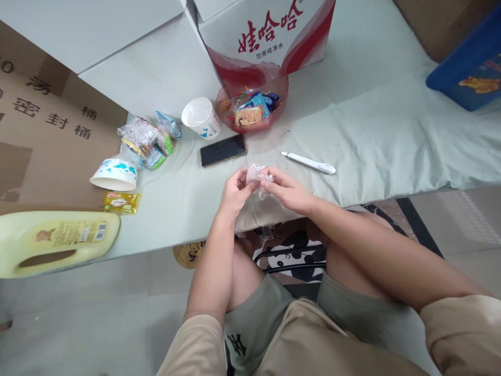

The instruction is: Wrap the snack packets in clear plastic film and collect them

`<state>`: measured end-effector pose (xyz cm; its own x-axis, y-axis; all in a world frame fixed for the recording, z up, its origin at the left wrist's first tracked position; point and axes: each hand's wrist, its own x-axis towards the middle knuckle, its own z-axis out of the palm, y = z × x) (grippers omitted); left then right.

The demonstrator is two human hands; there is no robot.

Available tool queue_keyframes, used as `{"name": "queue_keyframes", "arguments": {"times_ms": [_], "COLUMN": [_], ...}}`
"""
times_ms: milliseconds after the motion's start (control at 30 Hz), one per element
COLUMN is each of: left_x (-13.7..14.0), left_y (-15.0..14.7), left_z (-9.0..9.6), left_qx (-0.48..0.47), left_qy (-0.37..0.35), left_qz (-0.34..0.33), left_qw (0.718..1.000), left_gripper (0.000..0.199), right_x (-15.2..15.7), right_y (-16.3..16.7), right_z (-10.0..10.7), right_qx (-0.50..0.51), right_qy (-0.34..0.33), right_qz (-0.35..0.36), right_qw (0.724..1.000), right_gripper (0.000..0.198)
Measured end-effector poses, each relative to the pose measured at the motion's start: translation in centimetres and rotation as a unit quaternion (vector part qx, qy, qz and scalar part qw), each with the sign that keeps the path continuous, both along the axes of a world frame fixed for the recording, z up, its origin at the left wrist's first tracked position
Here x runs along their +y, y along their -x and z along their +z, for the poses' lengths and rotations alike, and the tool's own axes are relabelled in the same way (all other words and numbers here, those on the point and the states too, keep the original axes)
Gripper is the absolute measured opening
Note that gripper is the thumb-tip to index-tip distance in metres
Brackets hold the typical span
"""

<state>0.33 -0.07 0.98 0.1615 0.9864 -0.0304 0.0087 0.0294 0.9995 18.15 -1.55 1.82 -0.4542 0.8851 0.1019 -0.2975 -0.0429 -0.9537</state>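
Both my hands meet at the front edge of the cloth-covered table, pinching a crumpled clear plastic wrapper (255,172). My left hand (236,192) has thumb and fingers closed on its left side. From the right, my right hand (287,189) grips the same wrapper, its fingertips close to the left thumb. Whether anything is inside the wrapper I cannot tell. Just beyond my left hand lies a black phone (223,150). A white utility knife (308,162) rests beyond my right hand, its tip pointing left.
A pink bowl (279,107) of wrapped snacks stands behind the phone, beside a paper cup (201,119). Leftward are plastic packets (144,138), a tipped paper cup (115,175), a yellow packet (122,202) and a yellow bottle (78,235). Cartons (270,36) line the back.
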Motion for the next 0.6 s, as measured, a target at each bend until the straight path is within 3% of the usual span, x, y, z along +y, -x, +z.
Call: {"name": "queue_keyframes", "arguments": {"times_ms": [67,200,333,500,600], "left_x": [0.3,0.6,0.5,1.9,4.8], "left_y": [0.3,1.1,2.3,4.6,6.2], "left_z": [-0.2,-0.7,-0.7,0.3,2.3], "left_qx": [0.01,0.037,0.038,0.02,0.057], "left_qy": [0.01,0.035,0.042,-0.087,-0.134], "left_qz": [0.011,0.061,0.128,0.332,0.382], "left_qw": [1.0,0.997,0.99,0.939,0.913], "left_gripper": [0.058,0.056,0.05,0.038,0.022], "right_x": [0.2,0.8,1.4,1.8,1.8], "right_y": [0.0,0.3,1.0,2.0,2.4], "right_z": [-0.5,-1.5,-1.5,-1.2,-1.3], "right_qx": [0.008,-0.014,-0.015,-0.068,-0.112], "right_qy": [0.009,0.013,0.028,0.045,0.034], "right_qz": [0.016,-0.02,0.027,-0.017,-0.027], "right_qw": [1.0,1.0,0.999,0.997,0.993], "right_gripper": [0.03,0.027,0.03,0.028,0.021]}}
